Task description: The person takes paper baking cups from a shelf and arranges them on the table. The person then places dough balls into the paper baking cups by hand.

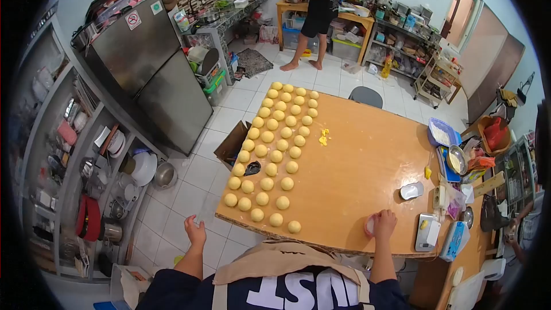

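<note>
My left hand (195,233) is held out past the table's left front corner, fingers apart and nothing in it. At the front edge of the wooden table (356,161), my right hand (384,224) is closed on a small reddish-pink container (369,227); its contents are hard to make out. Rows of round yellow dough balls (267,183) cover the table's left side. A small dark object (252,168) lies among them. Yellow scraps (324,136) sit near the middle, and a metal loaf tin (411,190) stands to the right of my right hand.
A kitchen scale (427,232) and a blue-white packet (455,241) lie at the right edge. Behind them are a metal bowl (457,159) and a purple basket (441,132). A grey stool (366,96) stands beyond the table. Another person (321,6) stands at the back counter.
</note>
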Demonstrator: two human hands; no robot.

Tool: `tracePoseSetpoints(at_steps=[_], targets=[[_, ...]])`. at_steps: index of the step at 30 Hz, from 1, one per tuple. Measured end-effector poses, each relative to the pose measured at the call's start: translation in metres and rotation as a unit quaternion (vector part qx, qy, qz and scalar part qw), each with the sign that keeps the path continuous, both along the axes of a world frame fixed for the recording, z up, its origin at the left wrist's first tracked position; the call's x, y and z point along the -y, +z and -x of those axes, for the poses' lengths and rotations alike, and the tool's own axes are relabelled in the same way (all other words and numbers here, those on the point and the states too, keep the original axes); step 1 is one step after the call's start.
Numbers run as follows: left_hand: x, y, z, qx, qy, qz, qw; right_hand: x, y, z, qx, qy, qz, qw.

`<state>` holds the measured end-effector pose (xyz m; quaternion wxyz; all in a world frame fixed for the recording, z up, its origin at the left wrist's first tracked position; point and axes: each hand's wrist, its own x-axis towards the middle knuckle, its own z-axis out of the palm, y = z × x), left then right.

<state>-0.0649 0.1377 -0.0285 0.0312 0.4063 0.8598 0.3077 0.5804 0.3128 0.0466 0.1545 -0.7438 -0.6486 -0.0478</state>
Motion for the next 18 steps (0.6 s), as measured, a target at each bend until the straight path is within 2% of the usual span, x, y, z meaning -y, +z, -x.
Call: tracePoseSetpoints(at_steps=[5, 7, 10, 13, 14, 17, 18], targets=[[0.025, -0.017, 0.04, 0.001, 0.013, -0.004, 1.0, -0.003, 0.013, -0.008, 0.054, -0.019, 0.067, 0.996], [0.033, -0.016, 0.051, 0.014, 0.045, 0.033, 0.998, 0.0, 0.029, -0.003, 0.064, -0.049, 0.117, 0.99], [0.048, -0.02, 0.064, 0.025, 0.056, 0.064, 0.996, 0.006, 0.047, 0.006, 0.076, -0.051, 0.107, 0.99], [0.053, -0.025, 0.074, 0.03, 0.052, 0.084, 0.995, 0.001, 0.074, 0.014, 0.029, -0.068, 0.055, 0.996], [0.053, -0.027, 0.075, 0.032, 0.052, 0.09, 0.994, -0.001, 0.086, 0.021, 0.009, -0.077, -0.014, 0.997], [0.044, -0.026, 0.073, 0.045, 0.017, 0.091, 0.995, -0.023, 0.102, 0.063, -0.218, -0.087, 0.045, 0.971], [0.038, -0.025, 0.071, 0.05, 0.015, 0.084, 0.995, -0.024, 0.095, 0.082, -0.223, -0.053, 0.04, 0.973]])
